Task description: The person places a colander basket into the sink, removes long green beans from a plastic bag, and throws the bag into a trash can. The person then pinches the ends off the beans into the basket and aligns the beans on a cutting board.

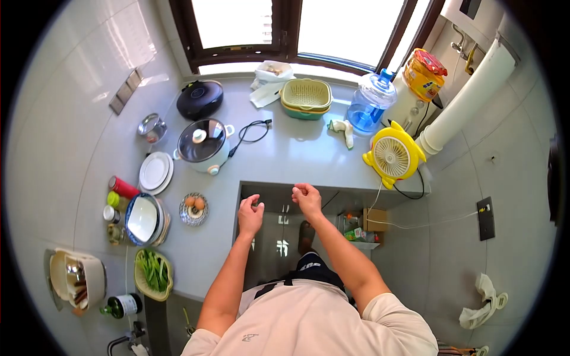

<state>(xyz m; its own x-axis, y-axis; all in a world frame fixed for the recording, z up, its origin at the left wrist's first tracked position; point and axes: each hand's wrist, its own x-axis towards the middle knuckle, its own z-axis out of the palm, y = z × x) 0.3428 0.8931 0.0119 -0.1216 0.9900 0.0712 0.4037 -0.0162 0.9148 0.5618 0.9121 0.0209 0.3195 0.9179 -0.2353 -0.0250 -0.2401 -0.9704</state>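
Note:
My left hand (250,216) hovers just past the inner edge of the counter, its fingers loosely bent and apart, with nothing in it. To its left, two brown eggs (195,203) sit in a small patterned bowl (189,220). My right hand (307,200) is held out over the gap in front of the counter, fingers loosely curled and apart, also holding nothing. Beyond my hands stands a pale electric pot (219,155) with a glass lid (203,140). Its black power cord (254,124) lies coiled beside it.
White plates (155,171), stacked bowls (143,219) and a basket of green vegetables (153,272) line the left counter. At the back are a black round appliance (200,98), nested baskets (306,95) and a water jug (371,104). A yellow fan (393,155) stands right, its cord running to the wall.

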